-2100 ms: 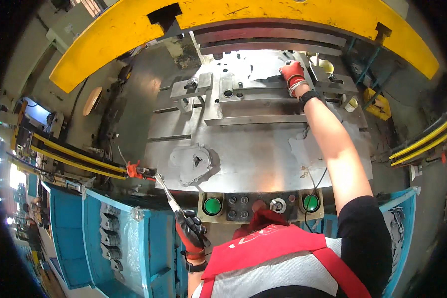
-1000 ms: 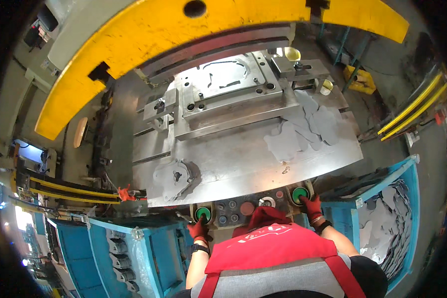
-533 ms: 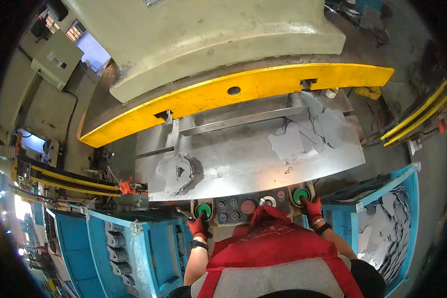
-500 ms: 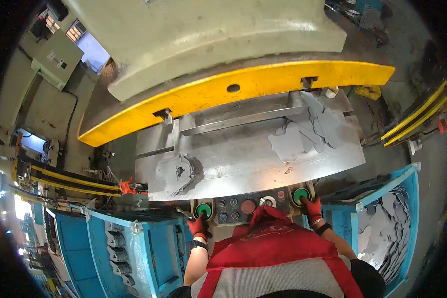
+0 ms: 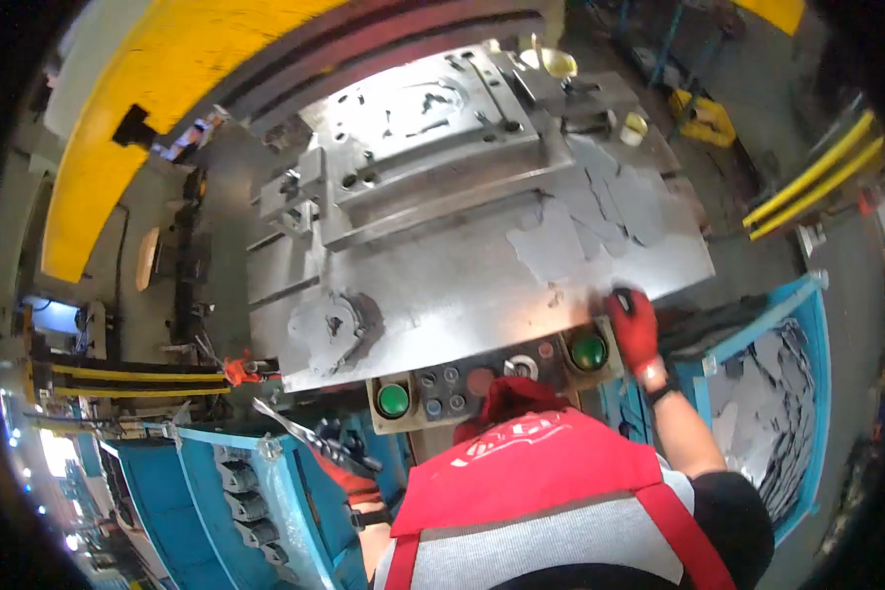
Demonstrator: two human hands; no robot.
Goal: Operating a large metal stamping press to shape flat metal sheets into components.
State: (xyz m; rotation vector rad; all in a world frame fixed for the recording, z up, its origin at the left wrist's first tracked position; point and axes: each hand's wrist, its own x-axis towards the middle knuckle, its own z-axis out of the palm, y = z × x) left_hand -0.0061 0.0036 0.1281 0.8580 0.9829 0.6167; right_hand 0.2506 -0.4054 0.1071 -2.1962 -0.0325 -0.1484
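Observation:
My left hand [image 5: 352,474], in a red glove with dark finger coating, is closed round the handles of metal tongs [image 5: 310,433]. Their tip points up and left, beside the control panel [image 5: 482,382]. My right hand [image 5: 635,332], also red-gloved, is at the front right edge of the steel press table [image 5: 433,295], its fingers loosely bent and apart. Flat grey sheet-metal pieces [image 5: 560,241] lie nearby on the table's right. Another grey metal piece [image 5: 329,329] sits at the left front. Behind them, a steel die block [image 5: 433,128] shows holes and a bright top face.
Green buttons [image 5: 393,398] flank the panel. A blue bin [image 5: 816,393] of grey sheet pieces stands right, a blue rack [image 5: 202,482] of stacked parts left. Yellow rails [image 5: 806,177] run at the right side. A yellow press beam [image 5: 79,197] curves at the upper left.
Both hands have left the green buttons: my right hand moved up to the table edge, my left moved down and left with the tongs. The view shifted, and the die block became visible beneath the raised beam.

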